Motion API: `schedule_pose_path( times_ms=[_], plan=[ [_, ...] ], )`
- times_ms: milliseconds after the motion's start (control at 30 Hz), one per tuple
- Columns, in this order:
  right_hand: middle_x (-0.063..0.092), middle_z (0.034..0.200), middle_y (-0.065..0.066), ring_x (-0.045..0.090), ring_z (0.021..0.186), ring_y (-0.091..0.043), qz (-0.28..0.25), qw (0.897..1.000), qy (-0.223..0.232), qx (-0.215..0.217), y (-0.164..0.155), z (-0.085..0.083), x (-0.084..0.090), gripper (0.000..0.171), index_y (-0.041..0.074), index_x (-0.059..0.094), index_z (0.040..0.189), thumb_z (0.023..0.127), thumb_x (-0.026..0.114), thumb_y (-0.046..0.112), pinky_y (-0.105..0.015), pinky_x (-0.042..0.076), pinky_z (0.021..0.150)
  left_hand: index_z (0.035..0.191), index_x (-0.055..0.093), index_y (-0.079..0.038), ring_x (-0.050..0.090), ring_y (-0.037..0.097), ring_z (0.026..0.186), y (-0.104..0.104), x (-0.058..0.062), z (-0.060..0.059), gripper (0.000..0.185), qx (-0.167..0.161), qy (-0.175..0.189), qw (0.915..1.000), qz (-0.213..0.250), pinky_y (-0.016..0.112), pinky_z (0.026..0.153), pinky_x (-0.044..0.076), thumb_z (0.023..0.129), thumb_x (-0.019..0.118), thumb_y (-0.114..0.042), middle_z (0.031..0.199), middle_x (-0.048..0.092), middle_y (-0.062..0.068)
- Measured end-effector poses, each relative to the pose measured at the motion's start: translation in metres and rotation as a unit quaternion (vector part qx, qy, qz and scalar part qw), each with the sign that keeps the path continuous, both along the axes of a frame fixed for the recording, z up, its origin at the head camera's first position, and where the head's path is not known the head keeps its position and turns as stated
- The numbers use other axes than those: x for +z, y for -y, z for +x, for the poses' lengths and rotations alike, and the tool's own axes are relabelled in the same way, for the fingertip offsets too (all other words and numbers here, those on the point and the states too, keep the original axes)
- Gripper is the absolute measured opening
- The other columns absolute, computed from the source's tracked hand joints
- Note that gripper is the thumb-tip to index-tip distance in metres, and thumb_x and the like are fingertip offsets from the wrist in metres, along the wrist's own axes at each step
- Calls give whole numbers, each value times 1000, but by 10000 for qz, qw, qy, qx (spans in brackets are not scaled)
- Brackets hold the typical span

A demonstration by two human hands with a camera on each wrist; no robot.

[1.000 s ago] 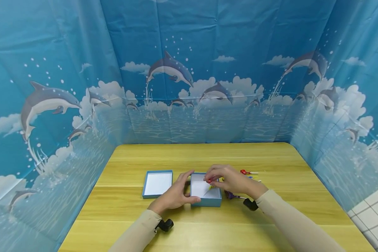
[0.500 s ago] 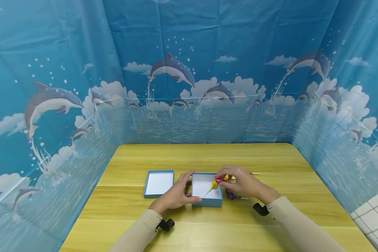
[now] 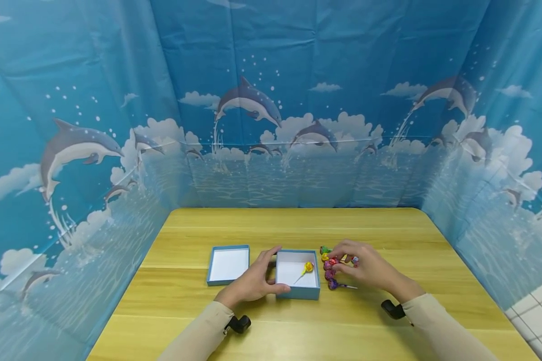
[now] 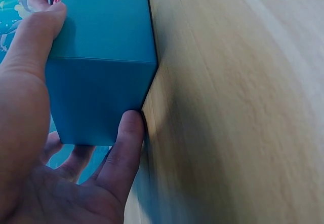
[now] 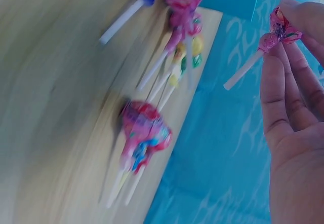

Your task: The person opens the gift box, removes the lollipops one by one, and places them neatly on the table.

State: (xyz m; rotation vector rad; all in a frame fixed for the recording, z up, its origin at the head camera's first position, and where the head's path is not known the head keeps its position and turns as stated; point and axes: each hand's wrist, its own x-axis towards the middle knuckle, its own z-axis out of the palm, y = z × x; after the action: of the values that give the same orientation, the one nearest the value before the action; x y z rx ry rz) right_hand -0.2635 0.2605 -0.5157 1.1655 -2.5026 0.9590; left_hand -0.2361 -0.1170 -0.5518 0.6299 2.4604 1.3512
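My left hand (image 3: 253, 283) grips the left side of a small blue box (image 3: 298, 293), thumb at the front and fingers behind, as the left wrist view of the box (image 4: 104, 100) also shows. Inside its white interior lies a yellow lollipop (image 3: 308, 267). To the right of the box, my right hand (image 3: 366, 263) pinches a red-wrapped lollipop (image 5: 281, 27) by its head, held above the table with its white stick hanging free. Below that hand, several lollipops lie close together, among them a purple one (image 3: 332, 284) and a green one (image 3: 324, 249), partly hidden in the head view.
A shallow blue lid (image 3: 228, 264) lies white side up to the left of the box. More pink and red lollipops (image 5: 144, 127) rest on the wooden table (image 3: 271, 331). A blue dolphin-print curtain (image 3: 271, 175) surrounds the table's back and sides.
My right hand has moved right from over the box to above the loose lollipops, still pinching the red lollipop. The yellow lollipop in the box is now uncovered. My left hand keeps its hold.
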Motion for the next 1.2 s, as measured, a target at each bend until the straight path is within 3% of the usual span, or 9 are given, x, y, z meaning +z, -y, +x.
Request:
schedule_pose_path(
  times_ms=[233,433,767,1200],
  plan=[
    [82,117,1,72,92,0,-204,9995,-207,-147,-17,3,-5,29,13,88,123,98,93,1,-34,68,70,188,20,-18,58,32,153,-1,2,0,113,15,68,10000,59,28,105,67,104,93,-37,184,34,20],
    [83,112,2,76,91,-5,-232,9989,-322,-260,-29,7,-9,32,8,87,123,94,94,-4,-36,68,70,188,19,-18,59,32,152,0,1,0,114,32,99,9999,95,29,105,67,104,93,-36,184,34,21],
    [84,109,6,73,90,1,-5,9975,-16,-713,-54,13,-20,32,12,86,121,93,97,0,-28,65,71,188,20,-18,57,33,156,-1,2,2,113,-14,64,10000,71,29,106,67,104,93,-37,184,34,20],
    [80,105,8,70,89,5,153,9959,347,-819,-72,13,-30,30,15,88,119,93,98,3,-27,65,70,188,20,-18,57,32,156,0,1,1,114,7,77,9999,63,31,107,67,104,93,-39,183,36,21]
  ],
)
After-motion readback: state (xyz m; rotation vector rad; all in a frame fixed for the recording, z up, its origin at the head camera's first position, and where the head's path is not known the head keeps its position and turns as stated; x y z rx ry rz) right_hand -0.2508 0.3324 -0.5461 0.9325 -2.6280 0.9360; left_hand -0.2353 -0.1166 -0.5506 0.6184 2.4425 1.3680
